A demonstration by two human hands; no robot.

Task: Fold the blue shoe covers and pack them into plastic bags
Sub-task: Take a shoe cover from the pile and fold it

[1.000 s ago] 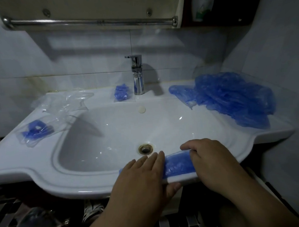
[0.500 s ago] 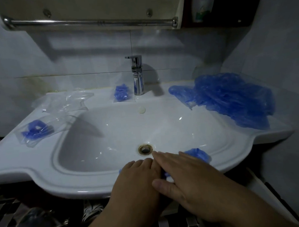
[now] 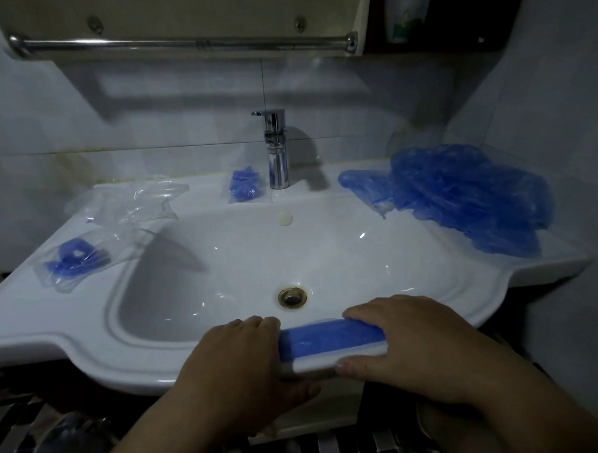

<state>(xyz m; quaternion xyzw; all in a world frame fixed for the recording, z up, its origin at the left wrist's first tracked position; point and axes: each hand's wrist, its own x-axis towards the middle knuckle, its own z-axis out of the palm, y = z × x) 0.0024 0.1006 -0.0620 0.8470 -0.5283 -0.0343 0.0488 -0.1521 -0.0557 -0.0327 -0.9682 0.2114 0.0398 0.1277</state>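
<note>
A blue shoe cover (image 3: 330,338), folded into a long flat strip, lies along the front rim of the white sink (image 3: 90,341). My left hand (image 3: 241,359) rests on the strip's left end, thumb hanging below the rim. My right hand (image 3: 409,341) presses on its right end, fingers along the far edge and thumb on the rim's front. A loose pile of blue shoe covers (image 3: 467,198) sits on the right ledge. Two clear bags holding folded blue covers lie on the left ledge (image 3: 73,260) and beside the tap (image 3: 246,187).
Empty clear plastic bags (image 3: 128,203) lie crumpled at the back left of the sink. A chrome tap (image 3: 276,148) stands at the back centre, with the drain (image 3: 292,296) just beyond my hands. A metal towel rail (image 3: 180,45) runs overhead. Tiled walls close in behind and to the right.
My right hand crossed over to my left hand, then slid back right along the rim. The cover now lies as a longer, flatter strip between both hands.
</note>
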